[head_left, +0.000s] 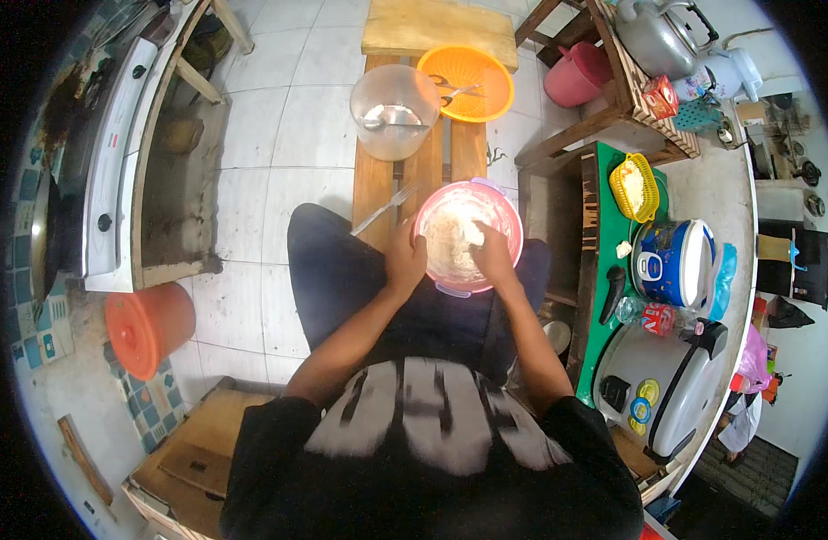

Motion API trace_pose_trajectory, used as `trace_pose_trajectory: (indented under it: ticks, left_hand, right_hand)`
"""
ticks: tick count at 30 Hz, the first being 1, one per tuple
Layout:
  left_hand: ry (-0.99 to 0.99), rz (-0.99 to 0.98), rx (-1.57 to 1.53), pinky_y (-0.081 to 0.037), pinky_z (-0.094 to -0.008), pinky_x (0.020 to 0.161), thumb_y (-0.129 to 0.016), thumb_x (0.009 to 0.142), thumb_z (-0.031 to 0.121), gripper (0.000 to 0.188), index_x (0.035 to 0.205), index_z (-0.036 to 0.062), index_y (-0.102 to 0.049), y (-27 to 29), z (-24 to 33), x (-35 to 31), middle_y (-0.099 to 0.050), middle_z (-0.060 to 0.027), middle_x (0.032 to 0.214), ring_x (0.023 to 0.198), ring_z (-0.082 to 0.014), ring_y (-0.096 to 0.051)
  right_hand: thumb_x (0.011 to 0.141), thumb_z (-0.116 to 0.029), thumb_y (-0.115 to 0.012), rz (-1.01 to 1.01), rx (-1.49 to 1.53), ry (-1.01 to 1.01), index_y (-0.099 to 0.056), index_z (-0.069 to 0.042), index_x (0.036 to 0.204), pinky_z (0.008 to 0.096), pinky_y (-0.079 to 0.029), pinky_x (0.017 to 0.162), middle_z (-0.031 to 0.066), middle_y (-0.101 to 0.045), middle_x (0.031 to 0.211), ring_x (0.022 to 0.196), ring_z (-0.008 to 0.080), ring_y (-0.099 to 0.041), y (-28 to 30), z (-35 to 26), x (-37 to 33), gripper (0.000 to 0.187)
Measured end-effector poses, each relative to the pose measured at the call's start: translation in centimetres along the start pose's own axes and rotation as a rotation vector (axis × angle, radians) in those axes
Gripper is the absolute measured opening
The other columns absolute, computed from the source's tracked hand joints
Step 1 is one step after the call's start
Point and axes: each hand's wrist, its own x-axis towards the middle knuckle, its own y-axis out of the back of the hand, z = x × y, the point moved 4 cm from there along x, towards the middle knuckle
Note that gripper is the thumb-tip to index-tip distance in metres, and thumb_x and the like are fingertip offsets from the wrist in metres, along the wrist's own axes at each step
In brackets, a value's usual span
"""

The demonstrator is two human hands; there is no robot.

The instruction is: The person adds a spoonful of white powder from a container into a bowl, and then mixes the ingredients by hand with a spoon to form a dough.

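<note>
A pink bowl (515,216) with lilac clips rests at my lap, against the wooden bench's near end. Pale floury mixture (452,236) fills its bottom. My left hand (406,258) grips the bowl's left rim. My right hand (493,255) reaches in over the right side, its fingers closed round a white doughy lump (472,231); the fingertips are partly hidden. Left of the bowl, a fork (383,211) lies on the bench. Beyond it stand a clear plastic tub (396,135) with something shiny inside and an orange basket (497,94) holding scissors and a metal utensil.
A white stove (117,171) stands on the left, with a lidded orange bucket (153,328) below. To the right, a green-topped table (603,202) carries a yellow basket (649,205), a blue rice cooker (675,263) and a larger grey cooker (652,378). A wooden board (441,27) crosses the bench's far end.
</note>
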Motion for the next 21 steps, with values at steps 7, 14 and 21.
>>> trace_pose_trajectory:
  ticks: [7, 14, 21]
  left_hand:
    - [-0.066, 0.036, 0.043, -0.053, -0.0383, 0.077, -0.054, 0.088, 0.005, 0.040, 0.127, 0.0005, -0.059, 0.0, -1.0, -0.1, -0.068, -0.0207, 0.104, 0.088, -0.0311, -0.068]
    - [-0.007, 0.029, 0.057, -0.053, -0.0382, 0.077, -0.055, 0.088, 0.006, 0.040, 0.127, -0.0005, -0.059, 0.2, -1.1, -0.4, -0.069, -0.0214, 0.103, 0.086, -0.0309, -0.068]
    - [0.038, -0.038, 0.027, -0.052, -0.0390, 0.081, -0.053, 0.089, 0.006, 0.040, 0.127, -0.0003, -0.058, -0.5, -0.7, -0.2, -0.067, -0.0228, 0.106, 0.093, -0.0333, -0.068]
  right_hand:
    - [0.069, -0.004, -0.073, -0.168, 0.046, 0.241, -0.058, 0.000, 0.129, 0.0429, -0.050, 0.092, 0.0277, -0.062, 0.114, 0.105, 0.0399, -0.062, 2.1, -4.8, -0.2, 0.063]
    - [0.073, 0.006, -0.064, 0.116, -0.185, 0.212, -0.064, -0.001, 0.120, 0.0467, -0.052, 0.088, 0.0262, -0.062, 0.104, 0.097, 0.0427, -0.061, 3.2, -8.1, -1.5, 0.048]
    - [0.074, 0.007, -0.061, 0.104, -0.264, 0.295, -0.066, -0.005, 0.120, 0.0472, -0.050, 0.089, 0.0226, -0.062, 0.103, 0.102, 0.0406, -0.059, -1.6, -2.3, -0.8, 0.048]
